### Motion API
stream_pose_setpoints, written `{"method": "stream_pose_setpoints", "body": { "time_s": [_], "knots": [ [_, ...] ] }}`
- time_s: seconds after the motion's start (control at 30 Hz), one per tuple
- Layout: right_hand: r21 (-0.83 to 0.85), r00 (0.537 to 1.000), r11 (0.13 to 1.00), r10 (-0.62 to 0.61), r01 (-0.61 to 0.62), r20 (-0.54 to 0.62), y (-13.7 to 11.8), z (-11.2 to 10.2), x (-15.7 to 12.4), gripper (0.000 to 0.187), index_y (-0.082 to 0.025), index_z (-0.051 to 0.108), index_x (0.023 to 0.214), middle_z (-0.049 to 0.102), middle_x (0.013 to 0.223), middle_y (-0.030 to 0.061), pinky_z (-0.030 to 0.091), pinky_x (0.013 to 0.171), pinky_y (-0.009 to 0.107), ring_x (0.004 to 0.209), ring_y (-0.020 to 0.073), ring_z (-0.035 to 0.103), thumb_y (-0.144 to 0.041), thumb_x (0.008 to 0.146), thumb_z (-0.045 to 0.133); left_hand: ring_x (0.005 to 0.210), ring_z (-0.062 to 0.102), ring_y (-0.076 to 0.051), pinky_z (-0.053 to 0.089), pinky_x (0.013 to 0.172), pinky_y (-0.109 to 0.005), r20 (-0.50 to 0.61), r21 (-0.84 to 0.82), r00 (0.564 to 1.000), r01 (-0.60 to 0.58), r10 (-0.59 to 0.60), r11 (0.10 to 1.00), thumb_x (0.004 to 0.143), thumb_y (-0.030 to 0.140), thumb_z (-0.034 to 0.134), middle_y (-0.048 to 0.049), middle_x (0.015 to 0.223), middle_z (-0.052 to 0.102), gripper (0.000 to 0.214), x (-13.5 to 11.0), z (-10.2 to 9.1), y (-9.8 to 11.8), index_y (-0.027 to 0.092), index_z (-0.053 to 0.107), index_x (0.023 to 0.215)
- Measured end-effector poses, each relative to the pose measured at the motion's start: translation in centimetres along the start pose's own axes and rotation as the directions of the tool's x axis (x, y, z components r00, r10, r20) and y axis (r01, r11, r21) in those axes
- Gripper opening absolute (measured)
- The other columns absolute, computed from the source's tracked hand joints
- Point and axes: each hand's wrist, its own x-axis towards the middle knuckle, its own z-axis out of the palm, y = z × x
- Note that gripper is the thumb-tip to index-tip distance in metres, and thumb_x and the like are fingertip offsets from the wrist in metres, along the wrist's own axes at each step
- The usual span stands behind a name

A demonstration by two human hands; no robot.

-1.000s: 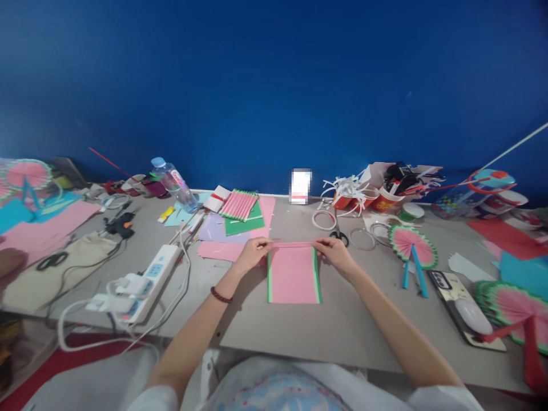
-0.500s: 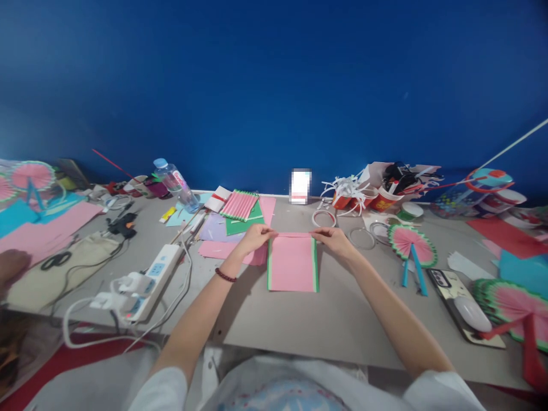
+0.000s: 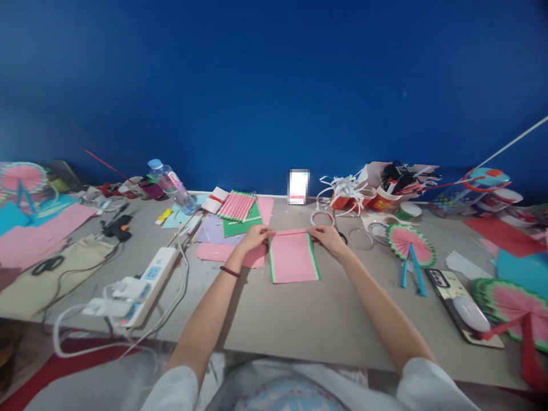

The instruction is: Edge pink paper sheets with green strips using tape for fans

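Note:
A pink sheet of paper (image 3: 291,260) with green and pale-green side strips lies in front of me, its far edge showing a narrow folded band. My left hand (image 3: 256,237) pinches the far left corner between thumb and fingers. At the far right corner, my right hand (image 3: 327,238) pinches the same edge. A pink paper sheet (image 3: 229,254) lies left of my left hand, partly under my wrist. Beyond it, a pleated pink paper (image 3: 238,206) rests on a green sheet (image 3: 240,227). Metal rings (image 3: 361,238) lie right of my right hand.
A power strip (image 3: 154,285) with white cables, a glue gun (image 3: 117,227) and a bottle (image 3: 173,185) stand left. Rightward are cups of tools (image 3: 383,200), a watermelon-coloured paper fan (image 3: 411,245), and a phone (image 3: 440,279) under a white mouse (image 3: 471,314).
The paper's near edge has shifted slightly forward and tilted, with both hands still gripping its far corners. The view has turned a little. The co-worker's hand at far left has gone out of view.

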Motion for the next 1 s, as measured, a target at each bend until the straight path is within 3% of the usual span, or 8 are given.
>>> {"method": "stream_pose_setpoints", "body": {
  "time_s": [0.3,0.5,1.0],
  "knots": [
    [0.208,0.999,0.978,0.028,-0.021,-0.032,-0.6,0.8,-0.1,0.039,-0.016,0.069,0.076,0.059,0.057,-0.0018,0.039,0.047,0.023,0.047,0.0087,0.047,-0.05,0.058,0.073,0.062,0.059,-0.015,0.044,0.059,-0.025,-0.041,-0.051,0.999,-0.007,0.005,0.999,0.067,0.046,0.07,-0.0042,0.068,0.067,0.036,-0.3,0.1,0.2,0.012,0.068,0.075],
    [0.205,0.997,0.979,-0.005,0.02,-0.072,-0.5,1.1,-0.1,0.044,-0.015,0.069,0.074,0.053,0.05,-0.003,0.037,0.046,0.024,0.047,0.0104,0.045,-0.056,0.058,0.071,0.059,0.058,-0.014,0.046,0.057,-0.024,-0.032,-0.09,0.999,-0.005,0.002,0.996,0.066,0.047,0.072,-0.0025,0.065,0.065,0.035,-0.3,0.4,0.0,0.012,0.067,0.074],
    [0.204,0.989,0.975,-0.067,0.093,-0.134,0.2,1.5,-0.1,0.046,-0.015,0.071,0.076,0.063,0.065,0.0007,0.037,0.053,0.024,0.057,0.0118,0.049,-0.056,0.056,0.072,0.057,0.06,-0.015,0.05,0.057,-0.027,-0.019,-0.099,1.0,0.015,-0.016,0.995,0.069,0.053,0.066,0.0,0.061,0.062,0.039,-0.2,0.6,-0.2,0.014,0.061,0.07]
  ]
}}
